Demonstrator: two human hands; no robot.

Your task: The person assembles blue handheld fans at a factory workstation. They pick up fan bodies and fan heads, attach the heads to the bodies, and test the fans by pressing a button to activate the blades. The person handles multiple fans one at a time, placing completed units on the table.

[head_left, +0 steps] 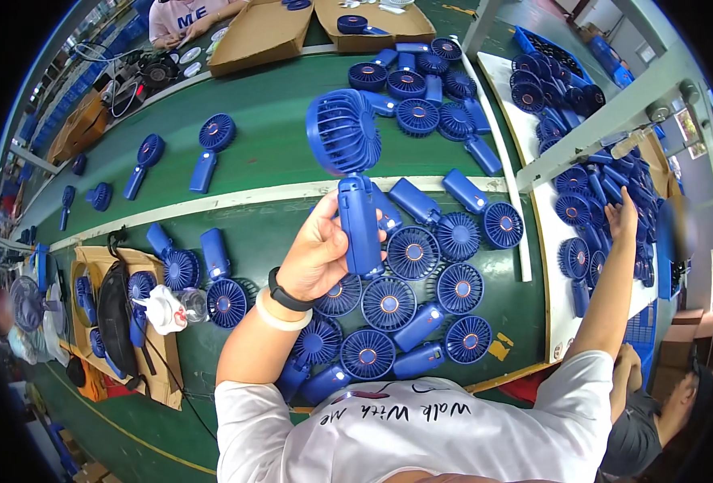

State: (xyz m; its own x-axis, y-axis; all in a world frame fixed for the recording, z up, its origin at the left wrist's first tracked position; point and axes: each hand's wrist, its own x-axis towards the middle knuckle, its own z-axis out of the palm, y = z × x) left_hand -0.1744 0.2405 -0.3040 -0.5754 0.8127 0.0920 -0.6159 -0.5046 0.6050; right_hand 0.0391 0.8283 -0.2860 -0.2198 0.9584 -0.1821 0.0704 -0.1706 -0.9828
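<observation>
My left hand (318, 256), with a black band and a pale bangle at its wrist, is closed round the handle of a blue handheld fan (362, 229). The fan stands upright, its caged head above my fingers. Out to the right, my right hand (624, 216) reaches over a heap of blue handheld fans (606, 181) on a white table. Its fingers look stretched and apart at the heap's edge, with no fan in their grip. Below my left hand, several more blue fans (389, 303) lie on the green bench top (276, 213).
Fans ride on a green belt (280, 145) beyond a white rail. Cardboard boxes (260, 36) stand at the back, near another person (191, 20). A grey metal post (598, 133) crosses above the right table. On the left is a cardboard tray (163, 354) with a black pouch (117, 318).
</observation>
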